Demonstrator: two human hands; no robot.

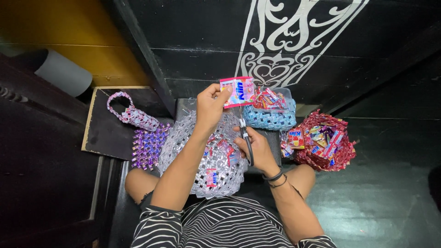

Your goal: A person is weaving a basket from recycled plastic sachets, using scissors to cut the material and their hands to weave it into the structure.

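Observation:
My left hand (210,106) pinches a pink and white snack wrapper (237,91) by its left edge and holds it up flat. My right hand (254,147) grips black-handled scissors (245,138), whose blades point up and meet the wrapper's lower edge. Under both hands, on my lap, rests a wide silver woven basket (181,142) with several cut wrapper pieces lying inside.
A blue woven basket (271,120) full of folded wrappers stands just beyond the wrapper. A red woven basket (339,158) with more wrappers stands at right. At left a small purple woven bag (133,115) and a purple woven mat (146,147) lie by a dark board (105,133).

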